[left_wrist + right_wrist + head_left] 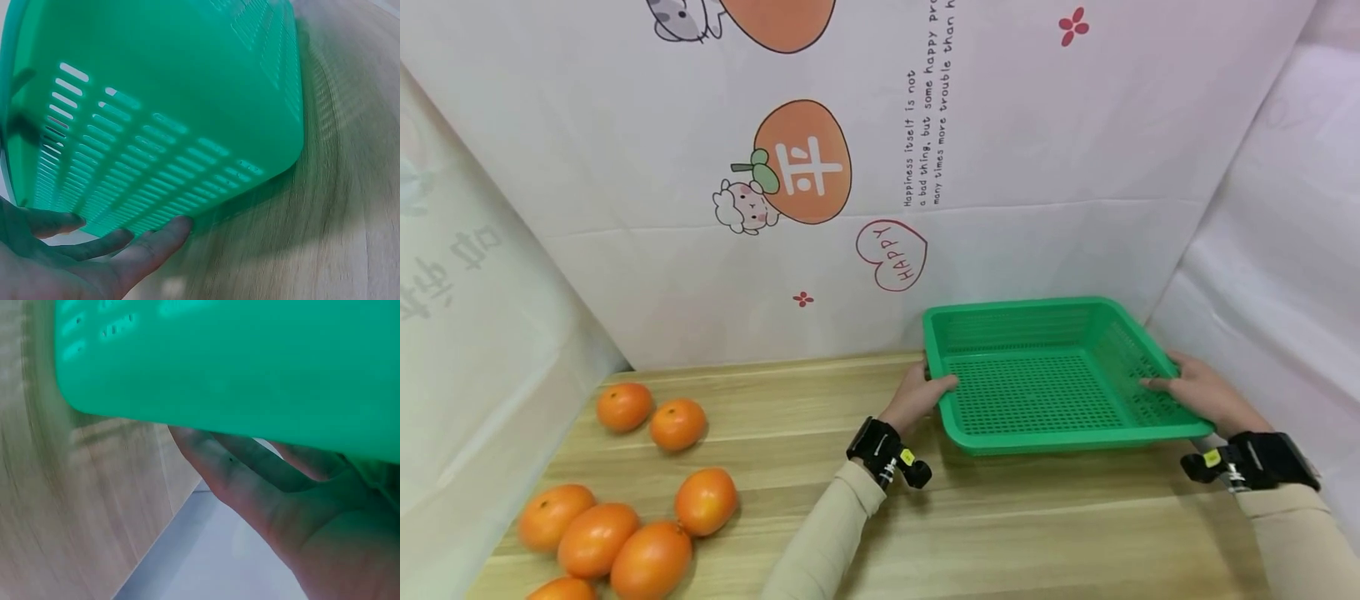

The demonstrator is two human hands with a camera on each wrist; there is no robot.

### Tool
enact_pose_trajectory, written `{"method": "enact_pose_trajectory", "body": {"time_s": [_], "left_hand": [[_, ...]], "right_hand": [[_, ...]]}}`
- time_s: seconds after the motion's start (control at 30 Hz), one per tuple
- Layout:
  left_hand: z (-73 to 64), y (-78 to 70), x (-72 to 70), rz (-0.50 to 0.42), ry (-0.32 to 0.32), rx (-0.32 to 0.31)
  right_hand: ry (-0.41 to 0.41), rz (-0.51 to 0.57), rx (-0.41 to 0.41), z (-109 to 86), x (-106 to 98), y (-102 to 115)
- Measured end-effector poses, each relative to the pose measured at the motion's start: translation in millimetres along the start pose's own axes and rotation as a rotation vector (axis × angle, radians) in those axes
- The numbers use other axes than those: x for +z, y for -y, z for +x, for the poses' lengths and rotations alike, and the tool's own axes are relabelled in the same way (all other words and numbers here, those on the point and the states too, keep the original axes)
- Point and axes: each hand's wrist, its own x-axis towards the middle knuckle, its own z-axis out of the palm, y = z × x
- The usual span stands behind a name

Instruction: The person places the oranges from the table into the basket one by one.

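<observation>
A green plastic basket [1022,444] with slotted walls and a grid floor is at the right of the wooden table, with nothing inside. My left hand [919,395] grips its left rim, thumb over the edge. On the opposite side my right hand [1206,393] holds the right rim the same way. In the left wrist view, the fingers [150,247] of the left hand lie against the basket's slotted wall [187,112]. The right wrist view has the right hand's fingers [219,465] beneath the green wall [250,375], partly hidden by it.
Several oranges [651,560] lie on the table's left side, two of them [625,407] farther back. A white printed cloth [1037,167] hangs behind the table [805,417]. White fabric [1285,292] also borders the right side, close to my right hand.
</observation>
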Motion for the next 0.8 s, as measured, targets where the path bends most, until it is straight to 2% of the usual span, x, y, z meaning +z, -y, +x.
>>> {"method": "enact_pose_trajectory", "body": {"time_s": [0.37,0.8], "left_hand": [[-5.3,2.9,-11.9,0.035,-0.011,-0.019],[-9.8,4.1,-20.6,-0.006,-0.01,-0.038]], "right_hand": [[-0.002,-0.015,0.01,-1.4,10.3,8.6],[0.004,0.02,-0.003,-5.3,17.8,18.5]]}}
